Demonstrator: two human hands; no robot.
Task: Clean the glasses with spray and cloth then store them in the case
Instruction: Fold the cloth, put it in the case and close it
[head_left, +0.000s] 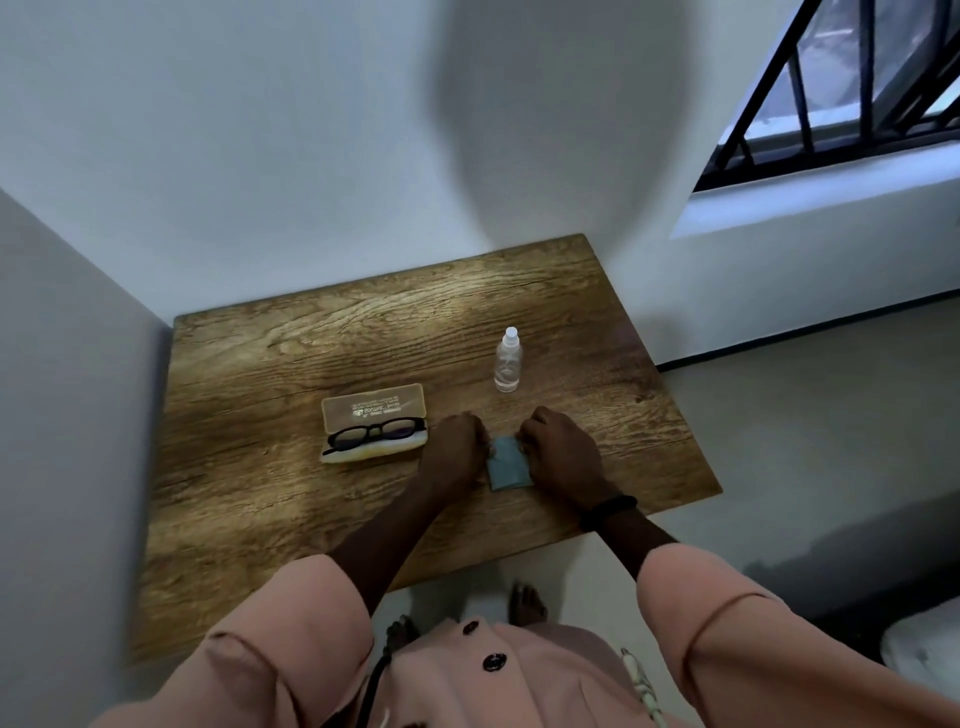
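Left hand (456, 448) and right hand (560, 453) each pinch the cloth (510, 472), fingers (479, 432) curled onto its far edge

Left hand (457, 444), right hand (560, 448) — fingers curled

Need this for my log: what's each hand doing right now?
Left hand: fingers curled, pinching the cloth at its far left corner.
Right hand: fingers curled, pinching its far right corner.

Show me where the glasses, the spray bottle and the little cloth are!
glasses (375, 431), head view, on the bridge between the lenses.
spray bottle (508, 366), head view, on its clear body.
cloth (509, 466), head view, on its flat blue-grey middle.
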